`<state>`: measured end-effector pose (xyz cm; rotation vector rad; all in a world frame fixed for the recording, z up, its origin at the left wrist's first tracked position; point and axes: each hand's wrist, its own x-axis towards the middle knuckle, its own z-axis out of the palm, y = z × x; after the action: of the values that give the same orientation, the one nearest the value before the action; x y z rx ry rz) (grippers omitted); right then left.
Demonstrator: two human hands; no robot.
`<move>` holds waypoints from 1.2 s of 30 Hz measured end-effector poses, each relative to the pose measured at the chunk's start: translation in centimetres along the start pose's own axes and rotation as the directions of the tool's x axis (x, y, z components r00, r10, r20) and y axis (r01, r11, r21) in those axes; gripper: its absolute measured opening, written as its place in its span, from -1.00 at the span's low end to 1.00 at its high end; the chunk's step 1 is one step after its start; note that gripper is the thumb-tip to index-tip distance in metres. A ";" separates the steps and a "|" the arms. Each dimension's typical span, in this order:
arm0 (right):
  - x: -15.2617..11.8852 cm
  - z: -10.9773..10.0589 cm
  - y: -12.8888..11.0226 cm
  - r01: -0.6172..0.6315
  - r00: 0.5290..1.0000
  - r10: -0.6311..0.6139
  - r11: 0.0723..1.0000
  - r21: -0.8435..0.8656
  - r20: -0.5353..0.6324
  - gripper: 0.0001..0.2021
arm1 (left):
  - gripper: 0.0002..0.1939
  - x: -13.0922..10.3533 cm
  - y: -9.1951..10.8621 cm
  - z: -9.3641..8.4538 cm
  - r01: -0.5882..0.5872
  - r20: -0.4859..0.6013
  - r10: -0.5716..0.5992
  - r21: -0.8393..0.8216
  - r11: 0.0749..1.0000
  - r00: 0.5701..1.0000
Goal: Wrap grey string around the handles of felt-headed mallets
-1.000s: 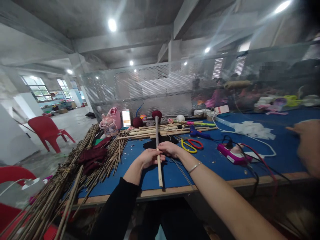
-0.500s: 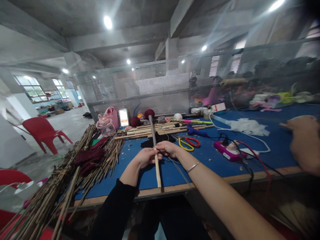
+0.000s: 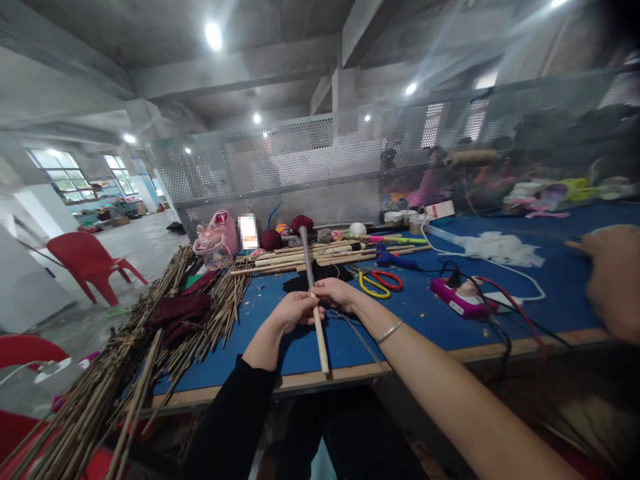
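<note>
A long stick [image 3: 321,341] points away from me over the blue table, bare pale wood at the near end and a grey covering on the far part. Closed around its middle, the fingers of my left hand [image 3: 294,311] hold it where the bare wood meets the grey. My right hand [image 3: 334,293] pinches at that same spot from the other side, its fingertips partly hidden. Thin grey cords [image 3: 356,328] trail from below my right hand towards the table edge. Under the far part lies a black cloth [image 3: 330,272].
Scissors [image 3: 374,287] with yellow and red handles and a blue glue gun [image 3: 393,259] lie right of my hands. A purple power strip [image 3: 463,300] with cables is farther right. Brown twigs [image 3: 200,333] cover the left side. Another person's hand [image 3: 613,280] is at the right.
The stick's near end has shifted slightly to the right. Both hands keep the same grip at the edge of the grey covering, and the view has moved a little.
</note>
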<state>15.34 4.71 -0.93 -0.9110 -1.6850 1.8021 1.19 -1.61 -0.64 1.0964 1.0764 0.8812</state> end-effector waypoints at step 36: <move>-0.1 0.3 0.0 -0.060 0.998 0.059 0.998 0.028 0.032 -0.73 | -0.72 -0.2 0.1 -0.2 -0.052 -0.022 0.053 0.048 0.998 0.998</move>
<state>15.19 4.46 -0.87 -0.9340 -1.6633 1.8840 0.91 -1.70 -0.50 1.1606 1.0967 0.9159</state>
